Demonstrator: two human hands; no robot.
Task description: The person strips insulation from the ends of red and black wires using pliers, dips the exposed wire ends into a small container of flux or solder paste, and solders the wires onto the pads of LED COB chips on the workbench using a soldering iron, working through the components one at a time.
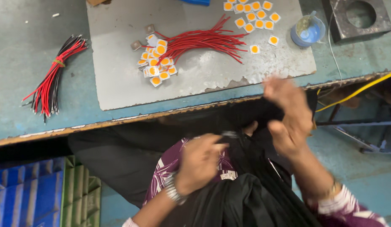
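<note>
1. Head view: left hand (199, 162) pinching black cloth (241, 197) in the lap, fingers together on it.
2. Right hand (288, 115) blurred, just right of cloth; cannot tell fingers.
3. Cloth running lap to table edge (119, 120), between both hands.

The table (18, 63) is grey-green; at 12 o'clock the small square chips (155, 63) are white with orange centres. The wires (204, 42) are red, the cloth (246, 197) black, the garment (166, 168) purple with white pattern.
</note>
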